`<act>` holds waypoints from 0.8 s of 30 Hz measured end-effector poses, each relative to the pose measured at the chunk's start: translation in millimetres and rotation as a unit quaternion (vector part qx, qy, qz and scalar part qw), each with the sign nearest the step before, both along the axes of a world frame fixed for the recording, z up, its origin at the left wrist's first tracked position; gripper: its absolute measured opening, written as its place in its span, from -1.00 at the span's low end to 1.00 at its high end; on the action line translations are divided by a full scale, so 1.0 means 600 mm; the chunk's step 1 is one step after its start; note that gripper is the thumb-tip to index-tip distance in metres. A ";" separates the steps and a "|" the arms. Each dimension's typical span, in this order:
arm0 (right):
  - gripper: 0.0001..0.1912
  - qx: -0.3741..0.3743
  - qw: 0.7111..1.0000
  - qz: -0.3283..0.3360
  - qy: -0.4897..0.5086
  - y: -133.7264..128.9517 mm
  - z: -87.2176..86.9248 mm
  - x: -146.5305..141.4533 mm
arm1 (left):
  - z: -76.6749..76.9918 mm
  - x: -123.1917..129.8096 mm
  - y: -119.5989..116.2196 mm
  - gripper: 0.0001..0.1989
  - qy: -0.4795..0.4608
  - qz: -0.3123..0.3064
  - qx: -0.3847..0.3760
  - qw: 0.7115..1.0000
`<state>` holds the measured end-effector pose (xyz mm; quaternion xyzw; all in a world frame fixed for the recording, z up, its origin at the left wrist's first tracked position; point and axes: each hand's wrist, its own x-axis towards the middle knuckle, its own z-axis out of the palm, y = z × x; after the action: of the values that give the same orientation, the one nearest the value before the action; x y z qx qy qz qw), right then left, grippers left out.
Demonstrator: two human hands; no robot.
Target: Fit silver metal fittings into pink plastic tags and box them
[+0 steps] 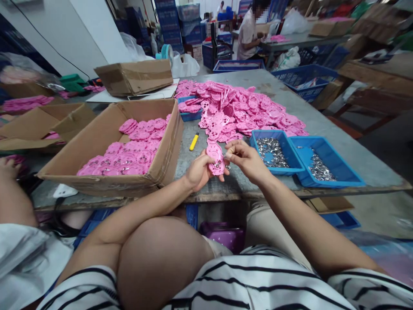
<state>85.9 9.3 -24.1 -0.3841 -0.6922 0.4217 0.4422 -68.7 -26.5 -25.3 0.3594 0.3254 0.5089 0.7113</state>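
Observation:
A flat pink plastic part [214,151] with a scalloped outline and dark metal bits near its lower end lies in my left hand [200,170], thumb on top. My right hand [245,158] is beside the part's right edge, thumb and fingertips pinched on a tiny shiny metal piece [225,156] too small to name. Two blue trays of small metal pieces [274,150] stand right of my right hand. Beyond both hands spreads a heap of similar pink parts [241,107]. A yellow-handled tool [194,141] rests on the table behind my left hand.
To the left stands an open cardboard box [161,176] with rows of pink parts. Behind it sit another carton [135,79] and a small blue bin [190,115]. A person's arm [13,189] shows at far left; another person [250,36] works farther back.

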 end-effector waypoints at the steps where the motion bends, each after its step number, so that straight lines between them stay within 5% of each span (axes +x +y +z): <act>1: -0.82 0.003 1.000 0.002 0.000 0.000 0.006 0.003 | 0.002 -0.001 -0.001 -0.65 -0.011 -0.022 -0.009 1.000; 24: -0.82 0.005 0.999 0.010 -0.045 -0.010 0.008 0.015 | 0.006 0.003 -0.005 -0.63 0.064 -0.042 0.026 0.997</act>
<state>94.9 3.6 -19.5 -0.3937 -0.7173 0.4044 0.4085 -66.7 -29.6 -21.6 0.4233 0.3418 0.4629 0.6998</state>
